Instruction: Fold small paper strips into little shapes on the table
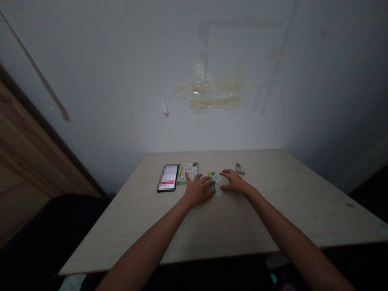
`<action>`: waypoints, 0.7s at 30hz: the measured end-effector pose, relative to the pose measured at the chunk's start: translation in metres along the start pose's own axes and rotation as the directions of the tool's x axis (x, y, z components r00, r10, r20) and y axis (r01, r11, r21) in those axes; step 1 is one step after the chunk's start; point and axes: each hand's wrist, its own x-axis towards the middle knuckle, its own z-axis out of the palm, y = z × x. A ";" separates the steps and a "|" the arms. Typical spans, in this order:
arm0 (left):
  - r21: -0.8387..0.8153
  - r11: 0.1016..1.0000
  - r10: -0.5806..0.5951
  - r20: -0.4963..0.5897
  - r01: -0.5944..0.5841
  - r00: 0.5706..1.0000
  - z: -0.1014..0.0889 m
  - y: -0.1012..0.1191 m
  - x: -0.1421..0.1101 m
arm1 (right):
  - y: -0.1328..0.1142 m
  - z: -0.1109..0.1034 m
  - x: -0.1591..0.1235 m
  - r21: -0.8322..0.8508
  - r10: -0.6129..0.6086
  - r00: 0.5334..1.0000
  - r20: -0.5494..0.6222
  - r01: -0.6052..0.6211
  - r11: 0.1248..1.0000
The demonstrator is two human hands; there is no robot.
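A small green and white printed packet (217, 188) lies flat on the table between my hands. My left hand (198, 190) rests on its left edge, fingers spread, and covers part of it. At the right edge of the packet is my right hand (233, 182), its thumb and fingers apart; whether they touch the packet I cannot tell. Just beyond my left fingers lies a larger green and white printed sheet or pouch (188, 171). A crumpled piece of wrapper (240, 168) sits past my right hand.
A phone with a lit screen (167, 178) lies at the left, against the larger printed piece. The pale wooden table (266, 218) meets a white wall (121, 81) bearing strips of clear tape (209, 95). A wooden panel (27, 153) stands at the far left.
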 end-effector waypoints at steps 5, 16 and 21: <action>-0.005 1.000 0.002 -0.005 -0.002 1.000 0.001 -0.001 0.000 | 0.002 0.002 -0.002 -0.024 -0.005 0.999 0.045 0.006 1.000; -0.025 1.000 -0.007 -0.001 0.007 1.000 0.001 -0.001 0.000 | -0.010 -0.005 -0.010 -0.069 0.028 0.985 0.170 -0.017 0.997; -0.020 1.000 0.003 -0.003 -0.003 1.000 0.003 -0.002 0.000 | -0.015 -0.008 -0.012 -0.081 0.039 0.978 0.205 -0.023 0.996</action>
